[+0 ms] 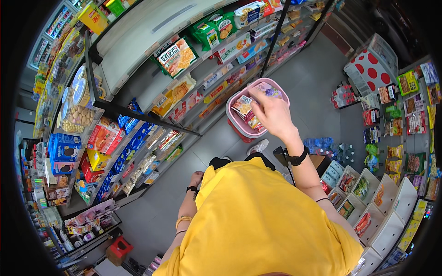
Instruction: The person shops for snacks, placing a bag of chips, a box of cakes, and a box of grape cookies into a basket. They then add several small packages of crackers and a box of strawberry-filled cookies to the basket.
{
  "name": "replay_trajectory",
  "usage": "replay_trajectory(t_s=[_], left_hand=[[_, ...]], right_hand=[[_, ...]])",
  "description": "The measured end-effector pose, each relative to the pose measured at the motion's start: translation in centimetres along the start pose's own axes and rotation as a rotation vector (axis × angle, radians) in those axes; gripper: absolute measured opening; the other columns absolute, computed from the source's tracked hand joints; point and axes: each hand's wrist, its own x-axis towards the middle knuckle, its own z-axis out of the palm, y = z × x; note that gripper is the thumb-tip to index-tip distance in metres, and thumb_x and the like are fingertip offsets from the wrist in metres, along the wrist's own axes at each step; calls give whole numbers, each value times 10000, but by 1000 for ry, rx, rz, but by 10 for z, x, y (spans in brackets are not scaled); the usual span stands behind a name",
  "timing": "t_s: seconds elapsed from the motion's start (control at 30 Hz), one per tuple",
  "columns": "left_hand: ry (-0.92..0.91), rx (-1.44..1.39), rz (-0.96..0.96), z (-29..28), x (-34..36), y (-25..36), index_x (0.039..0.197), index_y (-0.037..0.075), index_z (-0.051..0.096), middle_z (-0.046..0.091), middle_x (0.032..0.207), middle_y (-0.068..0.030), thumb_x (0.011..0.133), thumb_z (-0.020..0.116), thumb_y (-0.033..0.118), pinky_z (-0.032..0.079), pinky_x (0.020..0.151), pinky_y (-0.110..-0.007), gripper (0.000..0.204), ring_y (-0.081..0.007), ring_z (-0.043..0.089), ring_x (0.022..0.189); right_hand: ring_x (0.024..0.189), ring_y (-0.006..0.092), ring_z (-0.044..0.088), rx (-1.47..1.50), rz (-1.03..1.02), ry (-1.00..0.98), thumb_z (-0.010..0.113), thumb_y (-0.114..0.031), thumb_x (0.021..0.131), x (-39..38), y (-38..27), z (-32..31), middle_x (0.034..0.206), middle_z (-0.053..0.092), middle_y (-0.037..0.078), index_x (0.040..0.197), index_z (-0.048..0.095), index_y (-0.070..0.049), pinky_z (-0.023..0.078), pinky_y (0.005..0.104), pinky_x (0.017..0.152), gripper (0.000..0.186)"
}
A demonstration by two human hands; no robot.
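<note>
The right hand (272, 112) is raised out ahead of the body, fingers (258, 95) curled over a pale purple snack packet (268, 90), which it grips at the far rim of a pink shopping basket (235, 120). The packet sits directly beyond the knuckles, over the basket's opening. Just left of the hand, inside the basket, lie several other small packets (243, 105) (reddish and pale wrappers, contents not legible at this size). A black wrist strap (297, 159) circles the right wrist, below the hand.

The left hand (196, 177) hangs low at the person's side, well apart from the basket; it appears loosely closed, but whether it holds anything cannot be told, as the yellow shirt (258, 221) hides part of it. A gold bracelet (183, 220) shows on that forearm.

Left of both hands run store shelves (138, 117) stocked with biscuit boxes and snack bags. Right of the right hand stand white display bins (386, 202) of packaged goods, and beyond it a white crate with red dots (368, 66). A grey floor (308, 87) lies beneath the basket.
</note>
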Motion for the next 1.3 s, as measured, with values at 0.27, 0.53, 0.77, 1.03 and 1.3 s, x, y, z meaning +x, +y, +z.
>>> replay_trajectory(t_s=[0.27,0.53,0.77,1.03,1.3], left_hand=[[-31,-22,-10,4,4,-1,861,-12,624,631,757,-35,758,620,79,470,615,-283,137,-135,562,650],[-6,-4,10,1,8,-10,856,-11,629,639,753,-41,752,620,87,473,633,-286,143,-147,581,674],[23,85,41,-4,17,-16,829,2,633,640,730,-42,762,585,104,471,642,-284,131,-149,585,664],[23,66,47,-1,5,4,820,0,628,628,716,-38,763,579,92,468,630,-291,119,-148,573,651],[41,93,54,-4,14,-7,831,-6,638,637,745,-58,763,581,118,467,670,-284,152,-143,581,698]], right_hand=[[680,337,621,76,62,-82,586,-251,840,-12,0,11,699,633,152,1160,587,-88,479,441,622,359],[582,289,582,138,114,-42,620,-226,830,-8,0,9,625,563,104,1311,478,-114,450,398,568,513],[583,265,583,232,-89,-4,646,-236,811,-3,-8,13,632,561,97,1319,486,-144,457,376,568,540],[592,253,607,74,144,102,631,-187,811,7,19,-2,618,584,92,1302,496,-135,469,368,567,512],[707,328,620,-83,15,-140,592,-226,846,2,27,23,755,635,143,1257,535,-130,479,419,622,427]])
